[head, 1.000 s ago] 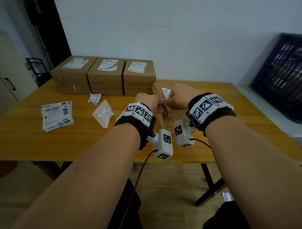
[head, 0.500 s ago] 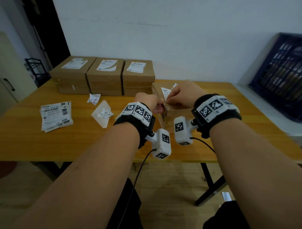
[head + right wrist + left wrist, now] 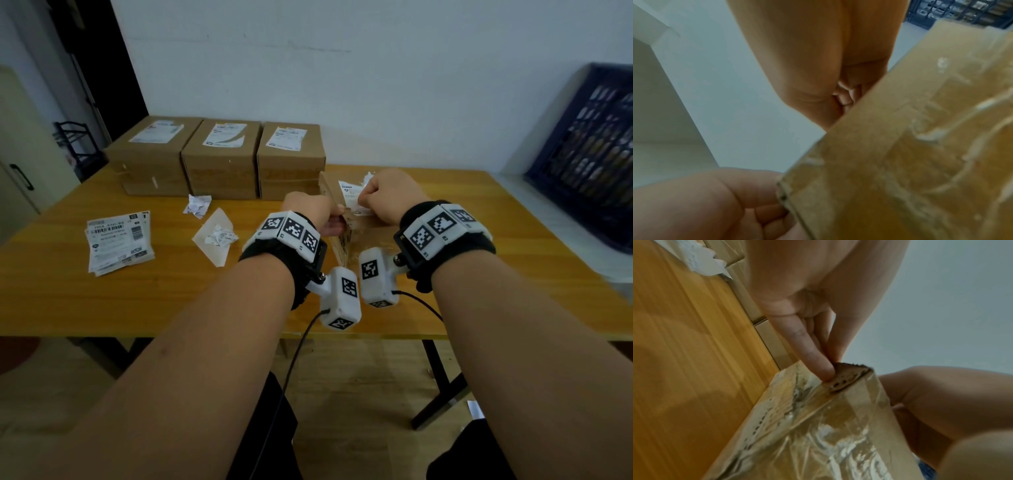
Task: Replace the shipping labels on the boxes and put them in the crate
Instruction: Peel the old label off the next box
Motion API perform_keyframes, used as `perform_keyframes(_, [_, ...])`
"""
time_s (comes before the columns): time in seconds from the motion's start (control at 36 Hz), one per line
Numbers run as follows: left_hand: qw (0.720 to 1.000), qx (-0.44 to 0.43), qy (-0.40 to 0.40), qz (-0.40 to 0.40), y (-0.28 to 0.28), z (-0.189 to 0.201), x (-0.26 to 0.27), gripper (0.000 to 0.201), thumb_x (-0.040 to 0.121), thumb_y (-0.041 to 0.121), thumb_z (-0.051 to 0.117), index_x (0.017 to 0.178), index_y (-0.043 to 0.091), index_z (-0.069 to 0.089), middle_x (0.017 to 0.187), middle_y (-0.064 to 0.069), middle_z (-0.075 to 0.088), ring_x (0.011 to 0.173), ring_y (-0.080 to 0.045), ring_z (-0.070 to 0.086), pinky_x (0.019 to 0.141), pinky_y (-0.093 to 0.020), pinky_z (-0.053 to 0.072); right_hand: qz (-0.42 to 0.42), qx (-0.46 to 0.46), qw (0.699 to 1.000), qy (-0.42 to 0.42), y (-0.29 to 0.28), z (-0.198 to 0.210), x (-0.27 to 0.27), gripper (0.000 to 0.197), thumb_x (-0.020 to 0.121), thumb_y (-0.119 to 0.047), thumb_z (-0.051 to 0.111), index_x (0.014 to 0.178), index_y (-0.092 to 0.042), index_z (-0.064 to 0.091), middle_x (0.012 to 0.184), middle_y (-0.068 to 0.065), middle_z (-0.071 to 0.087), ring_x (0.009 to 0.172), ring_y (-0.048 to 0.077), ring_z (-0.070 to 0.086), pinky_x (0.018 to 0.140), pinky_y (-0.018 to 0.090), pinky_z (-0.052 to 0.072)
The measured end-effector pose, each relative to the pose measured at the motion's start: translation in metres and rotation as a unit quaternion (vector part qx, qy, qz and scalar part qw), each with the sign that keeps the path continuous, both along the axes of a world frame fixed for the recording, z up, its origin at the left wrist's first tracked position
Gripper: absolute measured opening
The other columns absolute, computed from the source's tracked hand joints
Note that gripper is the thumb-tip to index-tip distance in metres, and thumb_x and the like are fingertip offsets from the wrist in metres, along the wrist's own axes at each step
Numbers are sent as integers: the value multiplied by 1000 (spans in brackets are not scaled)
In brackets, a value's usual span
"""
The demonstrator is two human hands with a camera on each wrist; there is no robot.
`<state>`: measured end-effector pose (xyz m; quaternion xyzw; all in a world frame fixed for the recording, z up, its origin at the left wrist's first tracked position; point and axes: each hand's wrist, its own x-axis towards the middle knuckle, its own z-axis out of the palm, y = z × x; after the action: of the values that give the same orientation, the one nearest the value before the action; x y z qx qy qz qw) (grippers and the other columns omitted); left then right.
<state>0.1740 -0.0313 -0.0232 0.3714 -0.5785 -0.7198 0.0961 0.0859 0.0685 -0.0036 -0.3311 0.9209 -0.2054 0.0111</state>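
My left hand (image 3: 310,212) pinched the near corner of the tilted cardboard box (image 3: 346,236) on the counter (image 3: 102,301), while my right hand (image 3: 387,195) was curled on the old shipping label (image 3: 349,197). Best bet, I figured: peel low and slow so it didn't shred.

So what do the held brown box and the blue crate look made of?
Held brown box: corrugated cardboard, matte, flutes visible at its frayed corner, with glossy clear tape wrinkled across it. Blue crate: likely moulded plastic, judging by its lattice wall.
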Motion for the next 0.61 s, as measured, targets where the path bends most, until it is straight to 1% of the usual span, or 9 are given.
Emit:
perform_keyframes(0.08, [1000,-5,0,-3,1,1,0,5,86,-5,64,83,-4,59,81,-15,66,67,-23,65,50,-32,54,-14,1,1000,13,-2,-2,-1,33,94,-12,51,62,-7,50,73,9,56,68,22,55,61,28,44])
perform_keyframes(0.11, [1000,-5,0,-3,1,1,0,6,86,-6,63,82,-4,59,80,-15,65,67,-22,64,54,-33,54,-21,3,1000,19,-2,-2,-1,36,95,-11,48,60,-10,43,69,7,50,63,20,50,58,27,41])
perform_keyframes(0.17, [1000,0,-1,-5,2,3,1,9,88,-6,62,80,-4,58,79,-14,64,67,-22,63,65,-33,54,-34,2,999,20,1,-1,-2,32,98,-10,43,66,-9,43,78,9,56,71,22,53,63,30,45])
perform_keyframes(0.22, [1000,7,-3,-9,2,4,2,11,89,-5,60,78,-3,56,78,-13,62,67,-22,62,69,-33,53,-43,-37,998,-13,4,0,-3,25,98,-11,41,77,-6,52,93,16,68,84,27,64,76,35,53])
perform_keyframes(0.33, [1000,-11,-1,-13,4,5,5,9,89,-6,60,80,-4,58,78,-14,63,71,-24,64,66,-33,53,-53,-111,989,-81,7,-1,-7,27,98,-10,45,97,6,66,87,17,74,72,22,65,82,38,58])
perform_keyframes(0.39, [1000,-25,-2,-14,4,7,7,5,87,-6,61,83,-6,60,80,-16,65,75,-26,65,60,-33,54,-63,-143,983,-100,8,-3,-7,24,96,-10,48,101,4,66,83,15,74,62,18,62,79,36,57])
perform_keyframes(0.47, [999,-47,-3,-19,5,9,10,2,86,-5,61,88,-6,61,81,-17,66,68,-26,66,49,-31,55,-66,-161,978,-110,8,-4,-8,21,97,-13,50,102,0,65,77,9,71,51,8,57,69,29,55])
perform_keyframes(0.56, [997,-77,-13,-22,5,11,10,6,86,-4,61,92,-5,60,80,-18,66,66,-27,67,48,-31,55,-64,-165,976,-128,9,-5,-9,20,97,-13,50,104,-2,65,69,3,66,51,7,57,62,25,51])
perform_keyframes(0.61, [996,-83,-21,-27,6,13,9,5,87,-5,59,92,-5,58,80,-18,65,67,-28,66,49,-32,55,-59,-177,972,-142,9,-6,-9,23,97,-13,49,107,1,65,70,4,63,60,15,59,66,29,53])
